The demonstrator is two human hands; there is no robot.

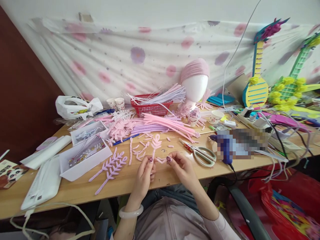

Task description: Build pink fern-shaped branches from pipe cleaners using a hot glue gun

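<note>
My left hand (145, 175) is closed in a pinch on a pink pipe-cleaner branch (155, 145) that rises from my fingers over the wooden table (82, 188). My right hand (181, 166) pinches a short pink pipe-cleaner piece (160, 160) next to the branch's stem. Both hands rest at the table's front edge. Two finished pink branches (111, 166) lie to the left of my left hand. Short cut pink pieces (141, 150) are scattered just beyond my fingers.
Scissors (200, 152) lie right of my right hand, with a blue glue gun (226, 150) beyond. White trays of beads (86, 155) sit left. A red basket (150, 107), long pink stems (170, 125), paper cups (216, 116) and a foam head (194, 85) stand behind. Cables trail at right.
</note>
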